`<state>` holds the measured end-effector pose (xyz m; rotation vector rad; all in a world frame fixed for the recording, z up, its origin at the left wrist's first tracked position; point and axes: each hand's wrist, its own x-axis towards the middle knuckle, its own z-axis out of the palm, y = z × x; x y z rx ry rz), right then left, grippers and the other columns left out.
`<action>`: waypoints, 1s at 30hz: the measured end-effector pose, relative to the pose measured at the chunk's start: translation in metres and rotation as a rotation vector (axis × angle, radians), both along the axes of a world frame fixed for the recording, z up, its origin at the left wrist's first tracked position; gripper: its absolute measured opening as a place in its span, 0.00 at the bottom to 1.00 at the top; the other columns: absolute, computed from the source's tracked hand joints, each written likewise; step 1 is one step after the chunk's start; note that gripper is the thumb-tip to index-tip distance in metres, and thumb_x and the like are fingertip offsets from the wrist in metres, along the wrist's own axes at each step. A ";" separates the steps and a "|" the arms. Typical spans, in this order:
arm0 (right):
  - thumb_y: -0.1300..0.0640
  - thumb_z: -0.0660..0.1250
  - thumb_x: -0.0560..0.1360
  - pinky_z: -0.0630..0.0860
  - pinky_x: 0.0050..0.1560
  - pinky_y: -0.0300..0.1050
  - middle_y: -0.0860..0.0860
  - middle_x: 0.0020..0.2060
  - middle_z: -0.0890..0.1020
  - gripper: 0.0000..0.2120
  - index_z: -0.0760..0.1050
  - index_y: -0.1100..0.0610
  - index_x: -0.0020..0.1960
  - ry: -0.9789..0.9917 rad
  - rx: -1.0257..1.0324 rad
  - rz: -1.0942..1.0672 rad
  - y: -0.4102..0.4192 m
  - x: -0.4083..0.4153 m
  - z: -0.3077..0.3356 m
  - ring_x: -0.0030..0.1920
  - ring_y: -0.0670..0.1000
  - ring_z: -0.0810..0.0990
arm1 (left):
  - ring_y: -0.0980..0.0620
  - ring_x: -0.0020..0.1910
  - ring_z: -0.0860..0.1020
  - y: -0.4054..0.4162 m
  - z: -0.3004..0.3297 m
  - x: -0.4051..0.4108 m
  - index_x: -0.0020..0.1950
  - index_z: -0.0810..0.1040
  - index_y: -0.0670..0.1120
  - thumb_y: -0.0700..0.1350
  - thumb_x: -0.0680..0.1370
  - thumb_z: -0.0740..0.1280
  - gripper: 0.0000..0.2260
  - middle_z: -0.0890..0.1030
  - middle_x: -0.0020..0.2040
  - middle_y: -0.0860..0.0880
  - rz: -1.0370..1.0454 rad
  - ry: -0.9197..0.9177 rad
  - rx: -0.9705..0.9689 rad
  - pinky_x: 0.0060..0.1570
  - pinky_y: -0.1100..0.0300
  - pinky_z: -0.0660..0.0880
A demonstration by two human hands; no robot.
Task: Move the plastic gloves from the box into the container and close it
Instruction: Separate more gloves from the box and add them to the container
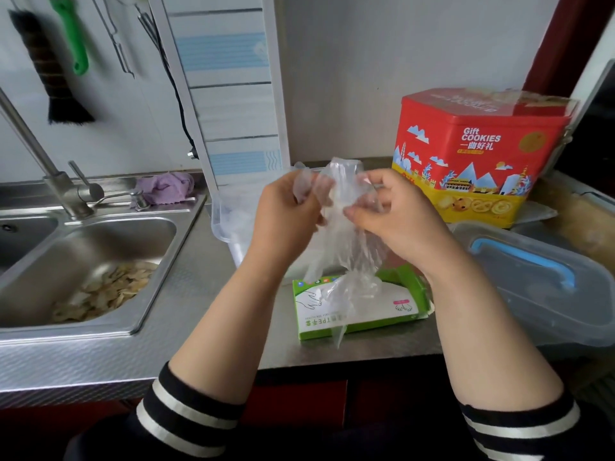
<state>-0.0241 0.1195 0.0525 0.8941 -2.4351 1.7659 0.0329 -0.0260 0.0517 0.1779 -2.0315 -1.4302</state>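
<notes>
A bunch of clear plastic gloves hangs between my two hands above the counter. My left hand grips its upper left part, and my right hand pinches its upper right part. The loose ends trail down onto the green and white glove box, which lies flat near the counter's front edge. A clear plastic container stands behind my left hand, mostly hidden. To the right lies a clear lid with a blue handle.
A red and yellow cookie tin stands at the back right. The steel sink at left holds food scraps, with a faucet and a purple cloth behind it. Brushes hang on the wall.
</notes>
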 end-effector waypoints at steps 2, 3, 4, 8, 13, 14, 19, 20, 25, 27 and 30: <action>0.61 0.71 0.74 0.77 0.42 0.38 0.50 0.41 0.83 0.17 0.72 0.52 0.60 -0.017 0.007 -0.001 0.005 -0.005 0.003 0.35 0.44 0.82 | 0.57 0.21 0.73 -0.008 0.004 -0.003 0.43 0.78 0.37 0.46 0.80 0.66 0.12 0.80 0.35 0.44 0.075 -0.014 -0.018 0.23 0.65 0.69; 0.63 0.70 0.74 0.77 0.39 0.35 0.51 0.41 0.83 0.17 0.71 0.54 0.61 -0.038 -0.017 -0.003 0.004 -0.009 0.005 0.33 0.44 0.81 | 0.56 0.20 0.72 -0.014 0.006 -0.005 0.42 0.79 0.39 0.46 0.80 0.66 0.11 0.81 0.37 0.42 0.109 -0.019 -0.046 0.22 0.66 0.67; 0.64 0.70 0.75 0.77 0.37 0.35 0.51 0.41 0.82 0.16 0.71 0.54 0.60 -0.063 -0.054 -0.009 0.001 -0.014 0.007 0.32 0.44 0.80 | 0.56 0.19 0.71 -0.020 0.008 -0.007 0.41 0.79 0.41 0.45 0.79 0.65 0.10 0.81 0.38 0.42 0.142 -0.027 -0.079 0.22 0.66 0.66; 0.61 0.69 0.76 0.76 0.35 0.40 0.51 0.42 0.81 0.11 0.71 0.54 0.55 -0.062 -0.133 -0.070 -0.028 -0.048 0.011 0.38 0.48 0.82 | 0.59 0.20 0.72 -0.052 0.020 -0.023 0.43 0.79 0.49 0.47 0.79 0.62 0.08 0.81 0.32 0.55 0.300 -0.149 -0.312 0.26 0.63 0.70; 0.51 0.70 0.74 0.78 0.53 0.50 0.47 0.42 0.82 0.12 0.70 0.49 0.53 0.076 0.150 -0.175 -0.067 -0.095 0.013 0.46 0.52 0.82 | 0.50 0.40 0.78 -0.085 0.018 -0.044 0.49 0.78 0.49 0.50 0.80 0.60 0.09 0.82 0.34 0.54 0.464 -0.325 -0.530 0.31 0.60 0.65; 0.49 0.70 0.74 0.77 0.53 0.49 0.49 0.46 0.82 0.13 0.70 0.49 0.54 0.109 0.233 -0.190 -0.072 -0.099 0.013 0.49 0.53 0.81 | 0.48 0.44 0.78 -0.091 0.014 -0.048 0.50 0.77 0.48 0.49 0.80 0.59 0.09 0.83 0.37 0.52 0.469 -0.351 -0.564 0.34 0.59 0.67; 0.49 0.67 0.77 0.67 0.46 0.44 0.53 0.59 0.79 0.19 0.68 0.52 0.64 0.307 0.609 -0.188 -0.093 -0.105 0.008 0.59 0.58 0.76 | 0.42 0.52 0.78 -0.109 -0.001 -0.056 0.55 0.76 0.48 0.48 0.79 0.61 0.08 0.82 0.49 0.47 0.469 -0.508 -0.762 0.41 0.56 0.68; 0.50 0.67 0.77 0.67 0.47 0.45 0.54 0.59 0.79 0.19 0.68 0.52 0.65 0.315 0.644 -0.183 -0.096 -0.106 0.005 0.59 0.58 0.76 | 0.41 0.53 0.77 -0.110 -0.003 -0.056 0.57 0.75 0.49 0.47 0.79 0.62 0.08 0.82 0.51 0.46 0.471 -0.541 -0.795 0.42 0.57 0.67; 0.51 0.68 0.77 0.71 0.55 0.49 0.57 0.59 0.79 0.19 0.68 0.57 0.64 0.453 0.791 -0.165 -0.098 -0.101 0.002 0.60 0.61 0.76 | 0.41 0.55 0.77 -0.112 -0.006 -0.055 0.62 0.75 0.49 0.46 0.79 0.66 0.11 0.80 0.56 0.45 0.470 -0.617 -0.941 0.44 0.56 0.67; 0.53 0.68 0.77 0.70 0.56 0.51 0.57 0.59 0.79 0.19 0.68 0.58 0.64 0.518 0.844 -0.158 -0.097 -0.098 0.001 0.61 0.61 0.75 | 0.41 0.55 0.76 -0.111 -0.006 -0.055 0.62 0.76 0.49 0.46 0.79 0.67 0.12 0.80 0.56 0.45 0.448 -0.631 -0.954 0.44 0.56 0.68; 0.58 0.66 0.78 0.69 0.57 0.50 0.56 0.61 0.77 0.17 0.69 0.57 0.65 0.521 0.843 -0.162 -0.095 -0.101 0.000 0.63 0.60 0.71 | 0.43 0.59 0.74 -0.115 -0.003 -0.052 0.63 0.75 0.50 0.48 0.77 0.70 0.15 0.80 0.57 0.46 0.387 -0.613 -0.927 0.49 0.54 0.71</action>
